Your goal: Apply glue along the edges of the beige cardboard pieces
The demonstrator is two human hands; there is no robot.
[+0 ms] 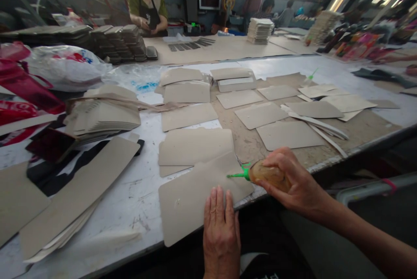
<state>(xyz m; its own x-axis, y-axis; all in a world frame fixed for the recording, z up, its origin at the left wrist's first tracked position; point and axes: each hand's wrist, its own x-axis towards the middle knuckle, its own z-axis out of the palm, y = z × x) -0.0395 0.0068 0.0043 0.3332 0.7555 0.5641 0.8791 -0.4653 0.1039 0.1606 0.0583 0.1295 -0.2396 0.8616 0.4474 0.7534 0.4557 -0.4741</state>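
My right hand [289,179] is wrapped around a squeeze bottle [269,175] of amber liquid, tilted on its side. Its green nozzle [238,175] points left, with the tip at the surface of a beige-grey panel [192,198] with rounded corners. On that panel's near edge my left hand [220,227] lies flat, fingers stretched out. A small shiny drop shows on the panel's left part. Just behind lies another similar panel [197,146], partly overlapped by the near one. Farther right are more flat panels [289,134], some with small spots.
Stacked panels [106,111] and long strips [87,192] lie to the left, near plastic bags [67,64]. Thin pale strips [321,129] rest at right. A second green-tipped bottle [309,80] stands farther back. Across the tables a person in an apron [148,9] stands near dark stacks.
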